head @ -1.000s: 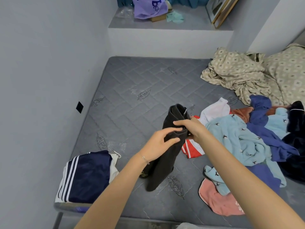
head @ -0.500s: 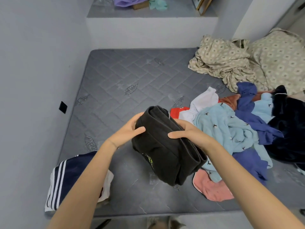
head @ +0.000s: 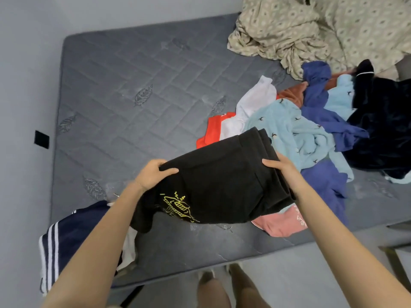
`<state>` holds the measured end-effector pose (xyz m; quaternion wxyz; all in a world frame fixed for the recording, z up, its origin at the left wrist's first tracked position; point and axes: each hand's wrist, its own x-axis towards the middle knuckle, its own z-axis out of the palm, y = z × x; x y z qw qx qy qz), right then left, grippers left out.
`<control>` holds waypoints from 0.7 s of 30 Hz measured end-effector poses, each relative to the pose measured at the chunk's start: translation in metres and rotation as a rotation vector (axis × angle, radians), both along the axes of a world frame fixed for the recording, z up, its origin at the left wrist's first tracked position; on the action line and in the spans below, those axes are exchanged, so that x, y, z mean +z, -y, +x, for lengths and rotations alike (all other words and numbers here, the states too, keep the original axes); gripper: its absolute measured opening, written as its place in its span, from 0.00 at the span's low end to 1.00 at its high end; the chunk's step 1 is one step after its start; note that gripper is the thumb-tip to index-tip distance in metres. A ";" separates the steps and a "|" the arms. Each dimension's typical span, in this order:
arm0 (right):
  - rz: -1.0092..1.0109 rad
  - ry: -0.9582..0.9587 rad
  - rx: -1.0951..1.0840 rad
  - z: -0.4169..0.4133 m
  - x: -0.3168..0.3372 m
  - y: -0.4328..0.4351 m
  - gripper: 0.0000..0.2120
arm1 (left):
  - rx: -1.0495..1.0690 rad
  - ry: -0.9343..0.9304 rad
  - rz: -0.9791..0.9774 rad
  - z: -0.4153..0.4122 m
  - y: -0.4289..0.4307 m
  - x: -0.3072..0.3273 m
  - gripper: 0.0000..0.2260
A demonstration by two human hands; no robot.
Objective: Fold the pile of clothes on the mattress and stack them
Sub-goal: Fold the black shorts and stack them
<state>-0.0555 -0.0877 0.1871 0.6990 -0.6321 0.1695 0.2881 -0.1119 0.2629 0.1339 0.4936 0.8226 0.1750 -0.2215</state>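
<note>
Broadly, the grey mattress [head: 138,90] carries a loose pile of clothes [head: 311,134] at its right side and a folded navy striped garment [head: 66,238] at the near left corner. Above the near edge a folded black garment [head: 222,181] with a yellow print is held off the surface, its long axis running from lower left up to the right. The left hand [head: 151,173] has its fingers curled shut on the garment's left end; the right hand [head: 282,170] is clamped on the thick folded right end.

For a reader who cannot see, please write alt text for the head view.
Both hands, left and right, hold a folded black garment above a grey mattress. Unfolded clothes lie to the right, a navy striped garment at the near-left corner.
</note>
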 end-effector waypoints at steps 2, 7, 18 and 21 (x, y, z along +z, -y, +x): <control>-0.069 0.010 -0.091 0.002 -0.022 0.006 0.17 | -0.008 0.102 0.184 0.018 0.017 -0.026 0.10; -0.168 -0.009 -0.214 0.010 -0.090 0.025 0.19 | -0.067 0.198 0.445 0.043 0.063 -0.095 0.21; -0.367 0.004 -0.136 0.050 -0.207 0.068 0.22 | -0.294 -0.176 0.628 0.024 0.154 -0.246 0.29; -0.398 0.072 -0.086 0.054 -0.239 0.065 0.22 | -0.342 -0.211 0.701 0.028 0.169 -0.284 0.31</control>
